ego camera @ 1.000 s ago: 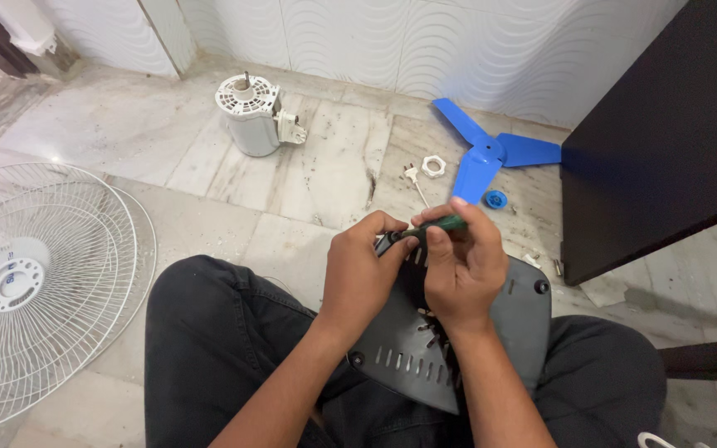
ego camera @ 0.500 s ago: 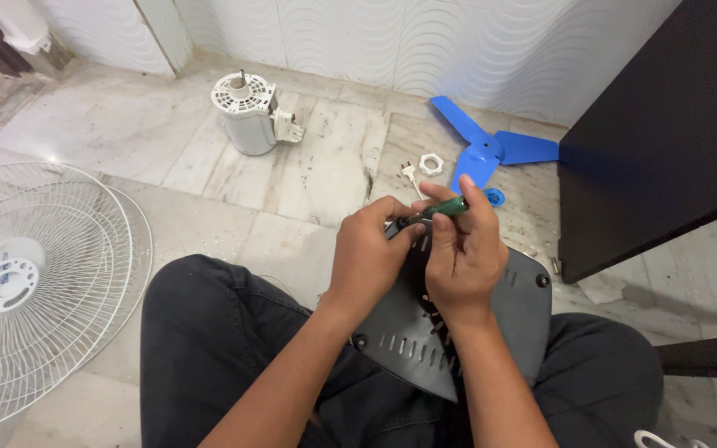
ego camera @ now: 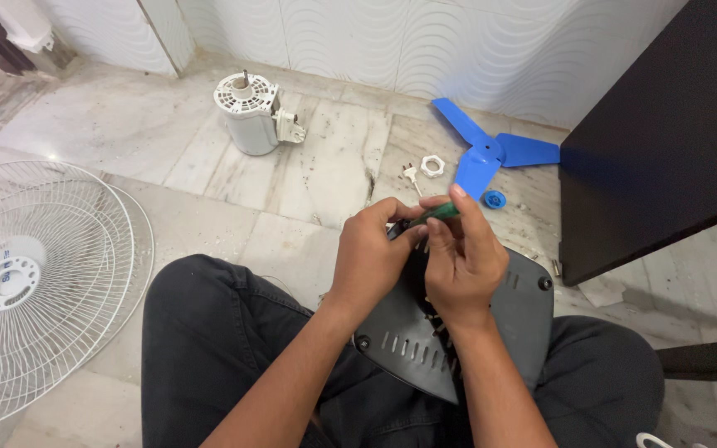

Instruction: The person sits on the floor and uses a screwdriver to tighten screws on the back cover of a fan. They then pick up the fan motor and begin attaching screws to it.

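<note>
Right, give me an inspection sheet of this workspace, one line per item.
Surface: marble floor, dusty, small debris scattered.
Job's things: dark vented cover resting on the person's lap; green screwdriver at its top edge.
Clutter: white motor, blue blade, blue cap, white nut, white grille.
Hands: left hand grips the cover's top; right hand has its fingers around the screwdriver.
Cables: nothing seen.
Surroundings: tiled wall, dark cabinet at right.
</note>
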